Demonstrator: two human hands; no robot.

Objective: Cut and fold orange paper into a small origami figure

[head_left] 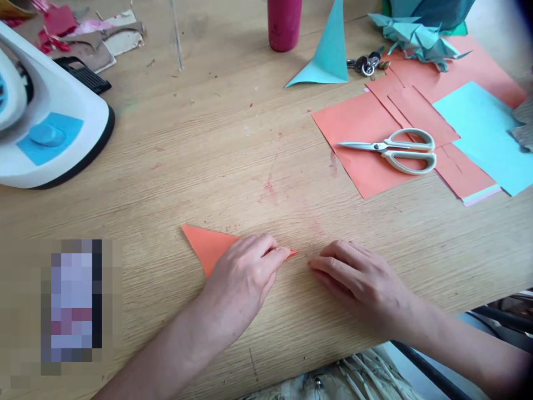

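A folded orange paper triangle (205, 244) lies on the wooden table (233, 161) near the front. My left hand (245, 278) lies flat on it, fingers stretched out and pressing its right tip down. My right hand (353, 280) rests on the bare table just to the right of that tip, fingers together and extended, holding nothing and apart from the paper.
White-handled scissors (400, 150) lie on orange sheets (358, 139) at the right, beside a light blue sheet (483, 133). A teal paper cone (328, 53), crumpled teal paper (416, 36), keys (366, 64), a pink bottle (284, 22), a white iron (45, 116) and paper scraps (91, 39) surround.
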